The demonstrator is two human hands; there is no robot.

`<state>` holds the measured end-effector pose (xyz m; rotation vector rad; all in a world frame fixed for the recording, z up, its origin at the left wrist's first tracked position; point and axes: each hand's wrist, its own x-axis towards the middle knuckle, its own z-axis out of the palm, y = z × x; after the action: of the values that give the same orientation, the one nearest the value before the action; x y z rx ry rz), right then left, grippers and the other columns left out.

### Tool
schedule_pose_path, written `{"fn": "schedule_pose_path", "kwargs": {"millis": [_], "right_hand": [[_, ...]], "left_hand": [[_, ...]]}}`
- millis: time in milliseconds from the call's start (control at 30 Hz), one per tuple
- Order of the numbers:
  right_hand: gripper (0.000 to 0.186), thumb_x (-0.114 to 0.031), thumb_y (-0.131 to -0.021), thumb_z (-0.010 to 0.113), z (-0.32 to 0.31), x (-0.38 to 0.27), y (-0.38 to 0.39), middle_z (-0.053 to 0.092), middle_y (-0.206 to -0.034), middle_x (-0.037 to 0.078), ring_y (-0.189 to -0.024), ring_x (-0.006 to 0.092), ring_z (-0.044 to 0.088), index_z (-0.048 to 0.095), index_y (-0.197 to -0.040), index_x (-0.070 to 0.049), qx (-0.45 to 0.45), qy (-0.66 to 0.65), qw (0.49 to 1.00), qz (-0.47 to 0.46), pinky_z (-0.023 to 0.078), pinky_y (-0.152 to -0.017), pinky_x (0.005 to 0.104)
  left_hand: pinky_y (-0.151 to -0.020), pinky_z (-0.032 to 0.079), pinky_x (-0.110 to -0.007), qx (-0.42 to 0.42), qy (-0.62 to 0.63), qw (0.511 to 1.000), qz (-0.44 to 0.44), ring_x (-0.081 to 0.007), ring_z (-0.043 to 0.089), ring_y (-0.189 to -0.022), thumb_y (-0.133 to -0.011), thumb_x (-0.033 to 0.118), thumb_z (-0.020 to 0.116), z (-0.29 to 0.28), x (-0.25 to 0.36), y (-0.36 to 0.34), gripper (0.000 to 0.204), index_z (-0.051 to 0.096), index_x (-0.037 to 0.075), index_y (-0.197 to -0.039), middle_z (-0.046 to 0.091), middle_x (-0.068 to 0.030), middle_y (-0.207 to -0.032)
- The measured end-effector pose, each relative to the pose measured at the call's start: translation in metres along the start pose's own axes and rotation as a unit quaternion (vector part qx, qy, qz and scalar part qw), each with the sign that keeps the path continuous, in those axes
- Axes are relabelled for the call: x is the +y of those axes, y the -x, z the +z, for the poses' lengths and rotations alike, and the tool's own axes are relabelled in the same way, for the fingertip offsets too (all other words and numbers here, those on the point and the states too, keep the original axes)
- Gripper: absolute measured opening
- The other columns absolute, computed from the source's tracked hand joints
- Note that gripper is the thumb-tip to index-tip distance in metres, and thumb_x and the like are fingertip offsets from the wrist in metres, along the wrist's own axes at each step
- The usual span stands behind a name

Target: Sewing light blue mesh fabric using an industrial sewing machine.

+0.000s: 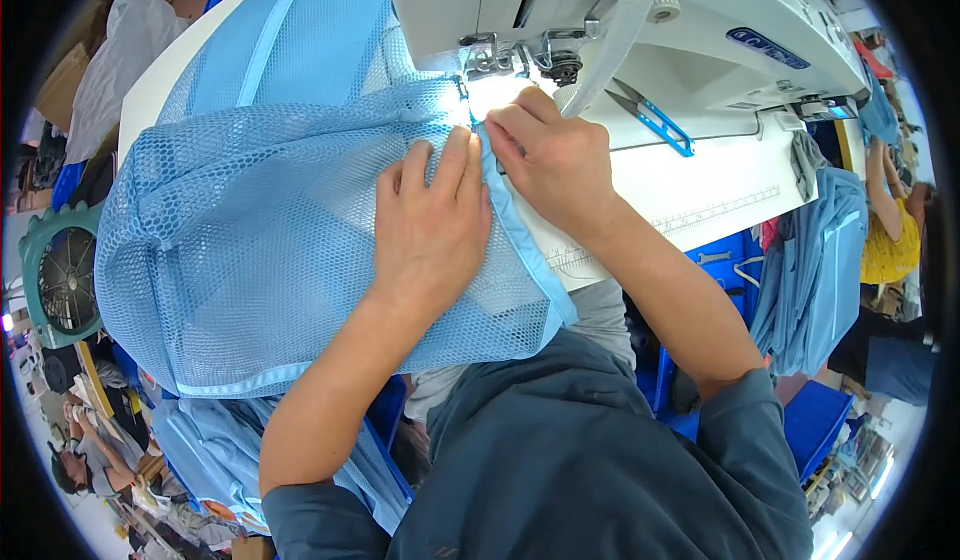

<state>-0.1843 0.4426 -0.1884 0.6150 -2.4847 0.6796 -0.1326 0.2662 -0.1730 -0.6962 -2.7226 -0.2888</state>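
Note:
A large light blue mesh fabric piece [250, 250] with a plain blue edge binding [525, 232] is spread over the table under the sewing machine [455, 10]. My left hand [435, 215] lies on the mesh with its fingers stretched toward the needle area, pressing the cloth down. Just right of it, my right hand [560, 160] is closed in a pinch on the bound edge, close to the lit presser foot [495, 65]. The bright lamp washes out the exact stitching spot. Part of the cloth is hidden under my hands.
Blue-handled thread snips [660, 125] lie on the white table [690, 185], right of my right hand. Folded blue cloth [815, 270] hangs at the right; more blue mesh [215, 450] lies lower left. A green fan [65, 270] stands at far left. Other people sit farther off.

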Motion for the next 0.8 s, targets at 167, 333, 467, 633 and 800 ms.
{"fn": "schedule_pose_path", "kwargs": {"millis": [167,333,467,633,800], "right_hand": [[0.008,-0.016,-0.09,0.078,-0.006,0.008,-0.004,0.071,-0.089,0.004,-0.067,0.0264,0.07,0.077,-0.096,-0.011,-0.023,-0.046,0.999,-0.009,0.054,-0.059,0.0366],[0.017,-0.022,-0.092,0.079,-0.019,0.002,-0.022,0.076,-0.095,0.008,-0.085,0.0228,0.073,0.08,-0.101,-0.008,-0.162,-0.092,0.97,0.155,0.057,-0.077,0.0351],[0.023,-0.026,-0.092,0.08,-0.015,0.01,-0.019,0.078,-0.099,0.007,-0.088,0.0183,0.072,0.08,-0.103,-0.007,-0.164,-0.099,0.972,0.133,0.056,-0.081,0.0327],[0.037,-0.033,-0.082,0.087,-0.018,0.015,-0.033,0.078,-0.089,0.014,-0.081,0.0282,0.075,0.078,-0.1,-0.002,-0.17,-0.23,0.91,0.299,0.058,-0.077,0.0369],[0.042,-0.033,-0.079,0.089,-0.02,0.014,-0.043,0.078,-0.097,0.015,-0.085,0.0234,0.075,0.077,-0.103,-0.001,-0.223,-0.216,0.889,0.337,0.059,-0.08,0.0345]], "left_hand": [[-0.099,0.044,-0.046,-0.032,0.049,0.998,-0.019,-0.032,0.056,-0.121,-0.092,0.016,0.069,-0.006,-0.005,-0.003,0.05,0.058,0.001,-0.139,0.057,-0.0103,-0.141],[-0.097,0.044,-0.047,-0.025,0.054,0.998,-0.015,-0.0323,0.055,-0.122,-0.091,0.017,0.069,-0.007,-0.009,-0.003,0.051,0.058,0.003,-0.139,0.057,-0.0143,-0.139],[-0.097,0.044,-0.047,-0.03,0.052,0.998,-0.015,-0.0325,0.055,-0.123,-0.091,0.017,0.068,-0.008,-0.008,-0.005,0.052,0.057,0.003,-0.14,0.056,-0.0147,-0.14],[-0.098,0.044,-0.046,-0.036,0.044,0.998,-0.017,-0.0323,0.054,-0.124,-0.092,0.018,0.068,-0.008,-0.009,-0.005,0.052,0.057,0.003,-0.141,0.055,-0.0142,-0.14],[-0.099,0.044,-0.047,-0.038,0.043,0.998,-0.021,-0.0324,0.053,-0.125,-0.092,0.019,0.067,-0.008,-0.01,-0.003,0.052,0.057,0.003,-0.141,0.055,-0.0137,-0.141]]}}
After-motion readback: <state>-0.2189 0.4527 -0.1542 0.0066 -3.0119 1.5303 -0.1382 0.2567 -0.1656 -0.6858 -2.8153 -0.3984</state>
